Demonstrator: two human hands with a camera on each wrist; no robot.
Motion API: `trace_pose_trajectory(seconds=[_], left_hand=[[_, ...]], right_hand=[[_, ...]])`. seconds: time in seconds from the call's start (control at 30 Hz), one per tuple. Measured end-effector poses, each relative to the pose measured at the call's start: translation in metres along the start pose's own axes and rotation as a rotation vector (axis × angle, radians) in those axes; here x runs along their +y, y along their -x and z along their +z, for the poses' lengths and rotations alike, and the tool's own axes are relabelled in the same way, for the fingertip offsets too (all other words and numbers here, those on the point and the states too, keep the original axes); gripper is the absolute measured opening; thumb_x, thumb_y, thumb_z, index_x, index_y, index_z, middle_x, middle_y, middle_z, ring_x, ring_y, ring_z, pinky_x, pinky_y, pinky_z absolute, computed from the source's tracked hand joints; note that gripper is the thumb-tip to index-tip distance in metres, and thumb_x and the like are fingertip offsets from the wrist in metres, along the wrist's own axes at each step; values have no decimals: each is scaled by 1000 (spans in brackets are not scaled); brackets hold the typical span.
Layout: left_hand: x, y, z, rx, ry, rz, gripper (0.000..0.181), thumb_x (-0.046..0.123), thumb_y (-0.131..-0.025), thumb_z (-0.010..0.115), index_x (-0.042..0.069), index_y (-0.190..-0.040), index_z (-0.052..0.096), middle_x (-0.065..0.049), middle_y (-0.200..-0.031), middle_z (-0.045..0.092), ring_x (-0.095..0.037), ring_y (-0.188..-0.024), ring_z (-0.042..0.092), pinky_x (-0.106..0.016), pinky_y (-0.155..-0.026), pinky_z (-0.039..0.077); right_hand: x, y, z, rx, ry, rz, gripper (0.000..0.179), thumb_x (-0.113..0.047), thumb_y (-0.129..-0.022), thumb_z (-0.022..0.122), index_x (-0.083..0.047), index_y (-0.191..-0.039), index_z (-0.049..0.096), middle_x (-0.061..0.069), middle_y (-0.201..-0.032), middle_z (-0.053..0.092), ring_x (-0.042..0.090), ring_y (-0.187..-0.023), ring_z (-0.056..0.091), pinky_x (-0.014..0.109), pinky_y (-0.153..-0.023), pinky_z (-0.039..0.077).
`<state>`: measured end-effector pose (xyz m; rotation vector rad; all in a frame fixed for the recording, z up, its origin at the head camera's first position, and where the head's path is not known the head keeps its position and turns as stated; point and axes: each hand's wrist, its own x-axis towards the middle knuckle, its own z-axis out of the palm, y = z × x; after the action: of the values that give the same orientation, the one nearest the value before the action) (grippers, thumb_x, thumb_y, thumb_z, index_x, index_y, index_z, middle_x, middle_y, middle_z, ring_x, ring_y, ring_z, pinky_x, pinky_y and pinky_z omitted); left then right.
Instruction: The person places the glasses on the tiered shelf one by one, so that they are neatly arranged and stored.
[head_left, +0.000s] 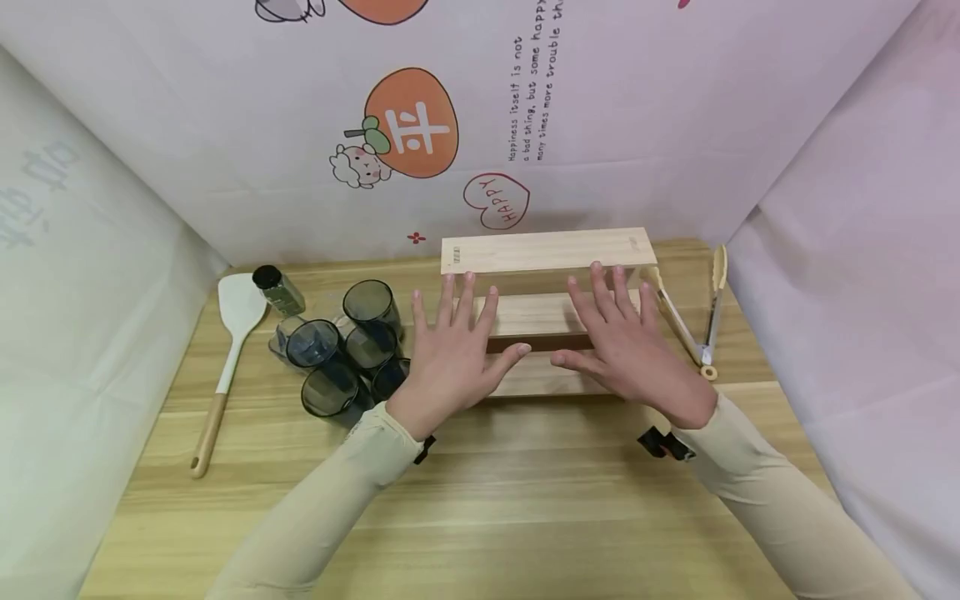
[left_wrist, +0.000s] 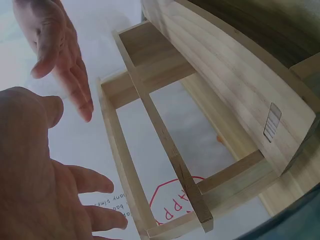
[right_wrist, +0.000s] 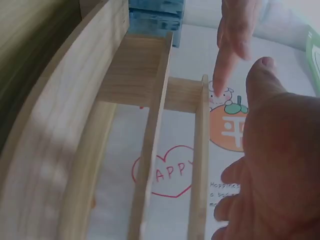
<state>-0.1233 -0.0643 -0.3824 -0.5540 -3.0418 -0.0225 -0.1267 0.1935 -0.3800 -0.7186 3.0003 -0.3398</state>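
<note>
My left hand (head_left: 450, 358) is spread palm down above the left part of a tiered light-wood rack (head_left: 547, 252). Over its right part hovers my right hand (head_left: 630, 350), fingers likewise straight and apart, thumb pointing toward the other thumb. Neither holds anything. Both wrist views show the open wooden frame of the rack (left_wrist: 235, 75) beside the hands, with a gap between hand and wood. Just left of my left hand stand several dark tinted glasses (head_left: 330, 392). Tongs with beige tips (head_left: 708, 333) lie spread to the right of my right hand.
At the far left lies a white spatula (head_left: 240, 308) with a wooden handle. A small black-capped jar (head_left: 279, 290) leans near the glasses. Printed white cloth (head_left: 300, 192) walls the wooden table (head_left: 510, 517) at the back and both sides.
</note>
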Motion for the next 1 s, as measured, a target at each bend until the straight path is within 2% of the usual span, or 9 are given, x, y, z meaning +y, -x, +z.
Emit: trace_pose_trajectory(seconds=[0.1, 0.17, 0.2, 0.3, 0.37, 0.5, 0.7, 0.8, 1.0], left_hand=[[-3, 4, 0, 29, 34, 17, 96, 82, -92, 6, 20, -163, 24, -13, -168, 6, -36, -152, -5, -67, -113, -7], [-6, 9, -1, 45, 69, 27, 93, 81, -93, 9, 21, -161, 30, -11, -168, 11, -34, -153, -1, -65, -115, -7], [-8, 13, -1, 49, 85, 31, 92, 80, -94, 11, 21, -161, 32, -10, -167, 15, -33, -153, 2, -64, -115, -8], [-18, 26, -1, 75, 134, 37, 86, 78, -97, 18, 22, -157, 40, -8, -164, 28, -30, -152, 13, -60, -115, -12], [-26, 38, -1, 107, 165, 39, 80, 75, -98, 26, 22, -155, 45, -7, -159, 39, -30, -149, 24, -59, -116, -12], [-44, 63, 3, 188, 213, 55, 66, 65, -100, 46, 21, -147, 55, -5, -147, 53, -30, -140, 41, -60, -117, -5], [-69, 97, 10, 218, 268, 82, 59, 51, -96, 65, 16, -143, 59, -7, -145, 55, -33, -137, 43, -63, -117, 2], [-79, 102, 14, 212, 285, 96, 63, 50, -94, 68, 13, -145, 57, -11, -148, 51, -36, -137, 43, -66, -116, 7], [-87, 103, 22, 192, 294, 107, 69, 48, -90, 75, 12, -146, 55, -15, -151, 46, -38, -136, 42, -66, -115, 9]], right_hand=[[6, 3, 3, 47, -113, -23, 92, -62, -100, 50, -14, -164, 5, 15, -167, -5, 37, -151, -9, 60, -116, -8], [13, 7, 5, 102, -245, -36, 83, -51, -102, 56, -13, -164, 15, 13, -167, 10, 36, -152, 7, 60, -118, 8], [16, 10, 6, 131, -320, -34, 77, -45, -103, 58, -13, -163, 21, 12, -165, 21, 36, -150, 19, 59, -116, 20], [28, 20, 10, 195, -557, 13, 59, -31, -104, 61, -14, -156, 39, 9, -149, 51, 30, -132, 51, 48, -103, 45], [40, 29, 12, 201, -686, 75, 50, -28, -105, 60, -15, -151, 47, 7, -135, 62, 25, -117, 61, 36, -90, 52], [70, 48, 26, 162, -858, 177, 41, -25, -107, 55, -5, -143, 55, 17, -120, 67, 22, -105, 64, 22, -85, 51], [105, 67, 60, 115, -932, 301, 43, -27, -105, 60, 1, -138, 57, 17, -117, 65, 18, -100, 63, 26, -81, 54], [111, 68, 71, 131, -977, 329, 43, -26, -103, 64, -1, -137, 58, 17, -119, 61, 19, -101, 60, 27, -81, 53], [113, 64, 82, 174, -1076, 362, 42, -17, -99, 69, 0, -135, 57, 16, -115, 62, 17, -99, 60, 24, -81, 53]])
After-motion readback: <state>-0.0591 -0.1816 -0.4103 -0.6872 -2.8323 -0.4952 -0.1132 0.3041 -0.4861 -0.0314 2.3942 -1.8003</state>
